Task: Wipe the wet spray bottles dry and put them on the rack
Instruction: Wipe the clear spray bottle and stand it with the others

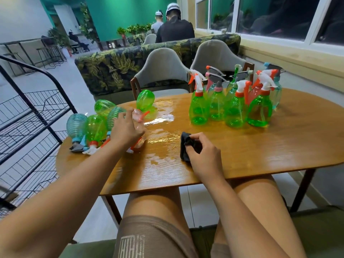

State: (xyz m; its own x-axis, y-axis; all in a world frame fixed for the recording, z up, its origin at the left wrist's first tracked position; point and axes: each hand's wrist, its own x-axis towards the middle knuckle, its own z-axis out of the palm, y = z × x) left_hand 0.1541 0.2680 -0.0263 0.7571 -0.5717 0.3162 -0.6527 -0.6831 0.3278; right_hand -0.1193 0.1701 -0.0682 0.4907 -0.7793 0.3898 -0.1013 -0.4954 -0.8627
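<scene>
**Black cloth (186,146) ready, clear bottle (137,116) grabbed**

Wood table (260,149) is wet and shiny in the middle. The right hand (202,151) squeezes the cloth near the front edge. The left hand (128,132) curls round the clear bottle by the left edge, among other lying bottles (95,125). More standing bottles (230,107) wait at the far right. The step looks like picking one to wipe. Next, bring bottle and cloth together, rub it dry, then reach to the rack (31,116) past the left edge.

table (260,149) was wood grain under glossy varnish, with a wet sheen mid-top. spray bottles (198,108) were translucent glossy plastic, some ribbed. cloth (186,146) looked dark, matt, soft. rack (37,116) was black-coated metal wire. chairs (162,67) had matt grey fabric.
</scene>
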